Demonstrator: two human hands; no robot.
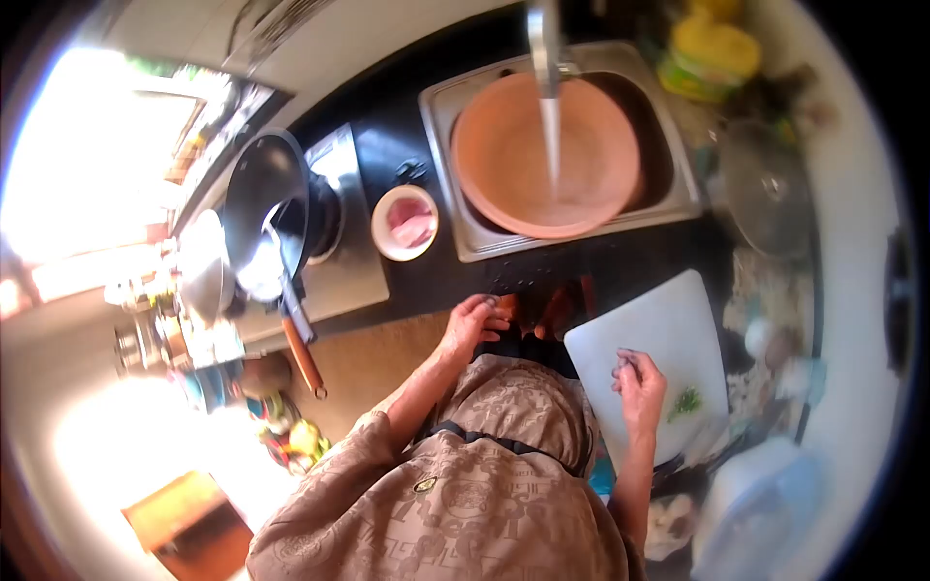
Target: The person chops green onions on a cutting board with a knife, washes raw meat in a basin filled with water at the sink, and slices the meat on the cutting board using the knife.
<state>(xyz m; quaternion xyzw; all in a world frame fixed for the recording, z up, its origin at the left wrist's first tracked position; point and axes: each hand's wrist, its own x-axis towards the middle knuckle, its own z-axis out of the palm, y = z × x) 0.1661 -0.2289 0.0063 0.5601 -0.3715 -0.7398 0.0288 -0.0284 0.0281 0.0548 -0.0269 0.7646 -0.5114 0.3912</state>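
Observation:
My left hand (473,324) hovers in front of the black counter's edge, its fingers curled; whether anything is between them is too small to tell. Over the white cutting board (649,315) is my right hand (639,376), fingers bent in toward the thumb, with nothing I can make out in them. A small heap of chopped greens (685,403) lies on the board just right of that hand. Water runs from the faucet (545,58) into a large orange-brown basin (494,145) set in the steel sink (467,244).
A bowl of pink meat (407,223) stands left of the sink. Farther left, a black wok (254,184) and a wooden-handled utensil (302,353) are at the stove. A yellow container (712,58) is behind the sink's right side; a translucent tub (760,513) is at lower right.

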